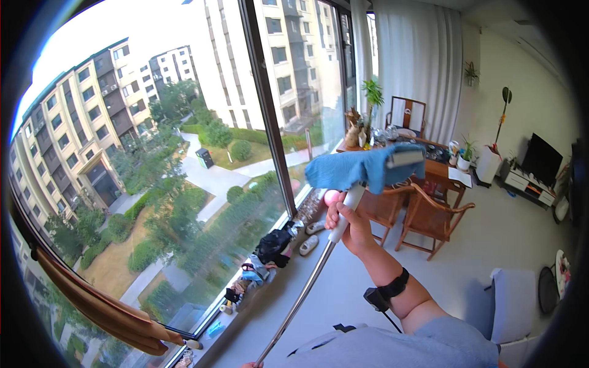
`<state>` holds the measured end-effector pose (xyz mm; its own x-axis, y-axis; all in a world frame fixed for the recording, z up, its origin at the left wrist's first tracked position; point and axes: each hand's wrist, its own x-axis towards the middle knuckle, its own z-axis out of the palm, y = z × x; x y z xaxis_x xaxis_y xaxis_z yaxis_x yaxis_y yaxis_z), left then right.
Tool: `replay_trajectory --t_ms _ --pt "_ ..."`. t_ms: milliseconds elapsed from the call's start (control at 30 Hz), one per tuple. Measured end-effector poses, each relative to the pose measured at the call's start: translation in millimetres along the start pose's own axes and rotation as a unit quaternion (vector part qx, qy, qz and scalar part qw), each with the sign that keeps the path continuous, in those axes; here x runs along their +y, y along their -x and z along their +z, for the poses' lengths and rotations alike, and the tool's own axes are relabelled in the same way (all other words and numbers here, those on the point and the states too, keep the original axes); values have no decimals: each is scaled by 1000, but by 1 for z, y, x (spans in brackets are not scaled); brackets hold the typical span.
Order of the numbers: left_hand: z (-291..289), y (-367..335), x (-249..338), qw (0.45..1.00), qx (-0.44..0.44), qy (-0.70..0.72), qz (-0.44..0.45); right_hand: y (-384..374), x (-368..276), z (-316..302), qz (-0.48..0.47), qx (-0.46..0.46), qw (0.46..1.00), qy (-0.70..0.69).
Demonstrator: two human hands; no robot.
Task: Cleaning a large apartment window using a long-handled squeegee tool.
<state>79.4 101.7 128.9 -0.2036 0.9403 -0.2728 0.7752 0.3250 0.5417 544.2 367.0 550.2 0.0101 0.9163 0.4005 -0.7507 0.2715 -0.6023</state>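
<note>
My right hand [352, 228] is wrapped round the white neck of a long-handled window wiper [302, 293], just below its head. A blue cloth [346, 169] covers much of the wiper's head, and a grey-white end sticks out of it on the right. The metal pole slants down to the lower edge. There, only a sliver of my left hand [249, 365] shows, closed at the pole's lower part; most of it is cut off. The wiper's head is held up in the air, with the large window [227, 153] to its left. A pink ball-like thing [332, 197] shows beside my right fingers.
Along the window sill lie a black bag [273, 245], crumpled clothes [254, 270] and shoes [309, 245]. A brown curtain-like cloth [104, 300] hangs at lower left. Wooden chairs [429, 214] stand by a table with plants. A grey-covered chair [513, 306] is at right.
</note>
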Motion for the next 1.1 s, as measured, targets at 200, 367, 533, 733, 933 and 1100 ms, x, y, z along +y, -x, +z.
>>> replay_trajectory --t_ms 200,367,533,733,933,1100 --pt "-29 -24 74 990 -40 127 41 -18 17 39 -17 -79 989 127" --pt "-33 -54 132 958 -10 260 123 -14 68 39 57 -154 974 159" --pt "-81 -67 236 900 -87 404 140 8 153 15 191 -219 944 157" --pt "-100 -91 282 880 34 373 291 6 177 19 162 -217 945 184" --pt "-91 -74 230 913 280 68 290 -35 168 22 79 -216 950 210" --pt "-55 -65 180 927 203 216 231 -73 159 16 103 -245 953 148"
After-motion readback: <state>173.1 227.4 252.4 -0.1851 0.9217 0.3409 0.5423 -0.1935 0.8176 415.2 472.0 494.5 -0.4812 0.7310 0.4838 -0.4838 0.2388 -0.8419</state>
